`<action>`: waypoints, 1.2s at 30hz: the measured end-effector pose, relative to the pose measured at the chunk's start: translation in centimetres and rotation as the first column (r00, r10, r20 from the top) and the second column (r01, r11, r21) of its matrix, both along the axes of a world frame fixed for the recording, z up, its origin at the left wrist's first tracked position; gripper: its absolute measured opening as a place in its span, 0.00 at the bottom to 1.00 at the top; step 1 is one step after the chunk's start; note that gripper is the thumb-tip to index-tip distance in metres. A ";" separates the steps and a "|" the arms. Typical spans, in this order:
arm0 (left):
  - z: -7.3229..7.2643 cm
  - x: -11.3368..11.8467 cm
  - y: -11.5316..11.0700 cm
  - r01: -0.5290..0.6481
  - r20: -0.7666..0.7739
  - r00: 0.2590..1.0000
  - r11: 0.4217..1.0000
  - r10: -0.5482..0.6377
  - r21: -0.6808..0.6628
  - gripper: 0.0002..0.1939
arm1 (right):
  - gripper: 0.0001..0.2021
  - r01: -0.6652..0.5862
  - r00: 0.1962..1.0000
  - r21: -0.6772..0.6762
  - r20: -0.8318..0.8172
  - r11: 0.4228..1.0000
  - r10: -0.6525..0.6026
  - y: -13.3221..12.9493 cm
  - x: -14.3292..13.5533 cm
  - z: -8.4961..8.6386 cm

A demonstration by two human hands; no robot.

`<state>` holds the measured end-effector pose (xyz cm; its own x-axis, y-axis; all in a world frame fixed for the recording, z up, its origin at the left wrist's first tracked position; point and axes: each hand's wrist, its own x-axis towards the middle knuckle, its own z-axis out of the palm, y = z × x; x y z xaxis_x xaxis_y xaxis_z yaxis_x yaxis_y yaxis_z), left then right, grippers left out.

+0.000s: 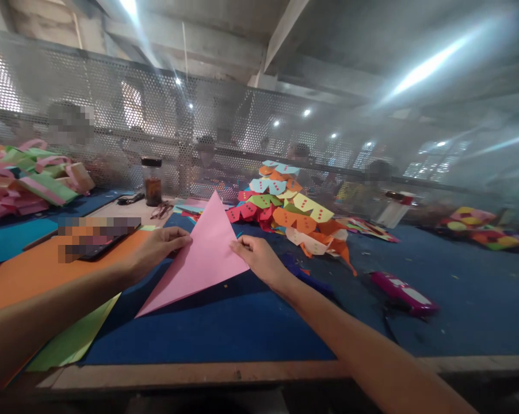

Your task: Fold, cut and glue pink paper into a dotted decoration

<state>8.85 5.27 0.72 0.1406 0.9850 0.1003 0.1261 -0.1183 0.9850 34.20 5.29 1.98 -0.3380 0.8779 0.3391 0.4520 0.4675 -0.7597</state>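
Pink triangular paper was held peak upward over the blue surface; the left hand had its grip pinched closed on the left edge, thumb against fingers, and the right hand pinched the right edge likewise. Right of both lay a magenta device, its pale label too blurred to read.

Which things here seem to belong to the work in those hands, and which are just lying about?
Likely part of the work:
pink triangular paper sheet, held by the left hand and right hand
perhaps the flat orange paper sheet
perhaps the multicoloured cut-paper pile

Probably just lying about:
flat black phone
clear cylindrical jar with a dark lid
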 end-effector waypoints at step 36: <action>-0.4 0.4 -0.1 0.187 -0.070 0.982 0.958 -0.176 0.217 0.37 | 0.20 0.320 0.938 0.197 -0.203 0.926 -0.281 0.8 1.3 -0.1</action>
